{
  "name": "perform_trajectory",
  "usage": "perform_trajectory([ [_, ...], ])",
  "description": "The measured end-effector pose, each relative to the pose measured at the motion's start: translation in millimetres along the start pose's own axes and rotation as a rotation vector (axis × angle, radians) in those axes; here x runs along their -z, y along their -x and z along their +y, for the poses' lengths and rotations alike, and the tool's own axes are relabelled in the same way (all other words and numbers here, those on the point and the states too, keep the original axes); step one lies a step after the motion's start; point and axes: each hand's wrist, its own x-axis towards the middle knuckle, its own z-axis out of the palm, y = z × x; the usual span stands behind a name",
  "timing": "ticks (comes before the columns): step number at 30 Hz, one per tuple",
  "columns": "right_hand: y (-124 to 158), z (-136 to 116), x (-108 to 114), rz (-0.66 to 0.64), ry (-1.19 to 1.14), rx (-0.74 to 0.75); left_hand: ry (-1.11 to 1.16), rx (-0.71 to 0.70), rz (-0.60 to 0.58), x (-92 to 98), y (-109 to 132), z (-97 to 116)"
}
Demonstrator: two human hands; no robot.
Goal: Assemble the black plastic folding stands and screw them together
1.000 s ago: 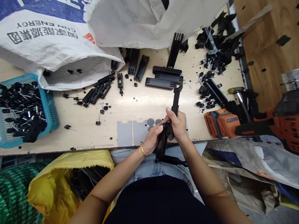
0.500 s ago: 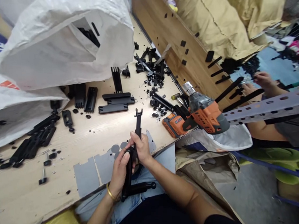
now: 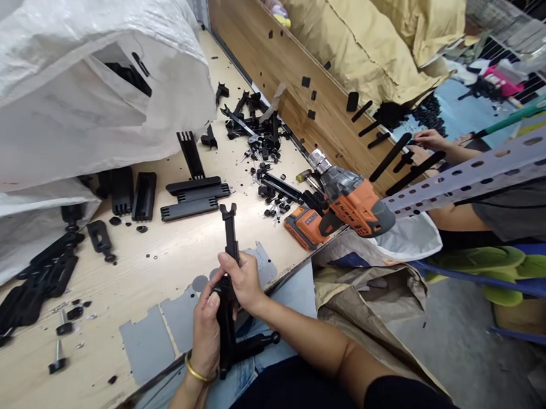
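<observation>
Above my lap, at the bench's near edge, both hands grip a black plastic bracket arm (image 3: 226, 331). Its upper end is a narrow bar with a forked tip (image 3: 228, 222) pointing away from me, and a side arm with a ball end (image 3: 258, 344) sticks out to the right below. My left hand (image 3: 205, 329), with a gold bangle at the wrist, wraps around the lower body. Higher up, my right hand (image 3: 244, 283) closes around the joint below the forked bar, thumb along it. My palms hide part of the joint.
An orange cordless impact wrench (image 3: 356, 199) lies at the bench's right edge. Black parts and screws (image 3: 262, 131) are heaped behind it. Flat black pieces (image 3: 190, 208) lie mid-bench, beside white sacks (image 3: 88, 129). Black clamp arms (image 3: 42, 286) lie left. Another person's hands (image 3: 429, 142) work beyond the wooden board.
The view has shifted, so bench items sit somewhat differently in the picture. Both hands keep hold of the bracket arm, whose forked bar now stands more upright and shows its fork more squarely.
</observation>
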Motion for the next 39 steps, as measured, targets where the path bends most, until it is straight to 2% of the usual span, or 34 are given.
perform_trajectory([
  [2, -2.9, 0.7, 0.0, -0.061, 0.042, -0.005, -0.021, 0.021, -0.061, 7.5, -3.6, 3.2],
  [4, -8.5, -1.4, 3.1, -0.182, 0.101, -0.090, -0.006, 0.091, -0.097, 11.7, -6.9, 6.8],
  [6, -14.5, -6.4, 5.7, -0.229, 0.148, -0.174, 0.032, 0.157, -0.122, 10.0, -10.7, 10.5],
  [8, -20.4, -11.6, 4.9, -0.147, 0.163, -0.160, 0.087, 0.183, -0.161, 5.2, -18.4, 13.0],
  [11, -28.8, -16.1, -3.0, -0.028, 0.117, -0.050, 0.239, 0.204, -0.202, 2.9, -36.6, 13.3],
  [14, -32.0, -19.2, -11.8, -0.029, 0.097, -0.013, 0.346, 0.202, -0.227, 4.6, -48.5, 11.4],
  [18, -31.9, -19.2, -15.5, -0.047, 0.096, 0.005, 0.353, 0.200, -0.254, 3.9, -53.3, 5.9],
  [21, -37.6, -12.0, -9.7, -0.015, 0.101, 0.032, 0.215, 0.211, -0.244, 10.7, -59.7, 6.5],
  [23, -44.6, -5.6, -2.1, 0.060, 0.097, 0.069, 0.023, 0.144, -0.254, 21.1, -60.0, 14.0],
  [27, -58.5, 4.3, 5.9, 0.292, 0.035, 0.171, -0.579, -0.233, -0.446, 36.9, -33.8, 32.1],
  [28, -60.3, 6.2, 3.4, 0.324, -0.001, 0.173, -0.776, -0.331, -0.442, 35.7, -24.4, 32.1],
  [30, -60.5, 10.1, -6.6, 0.318, -0.065, 0.128, -1.105, -0.494, -0.256, 26.8, -10.7, 24.8],
  [32, -57.7, 13.6, -17.1, 0.257, -0.082, 0.061, -1.248, -0.605, -0.022, 15.4, -10.1, 12.4],
  [33, -55.9, 14.6, -19.3, 0.221, -0.061, 0.038, -1.258, -0.636, 0.055, 11.3, -15.0, 7.0],
  [36, -51.3, 8.5, -3.9, 0.011, 0.188, 0.046, -1.212, -0.572, 0.130, 13.4, -41.5, 2.6],
  [39, -48.2, -16.3, 36.0, -0.219, 0.710, 0.250, -1.244, -0.399, 0.111, 33.6, -63.2, 17.5],
])
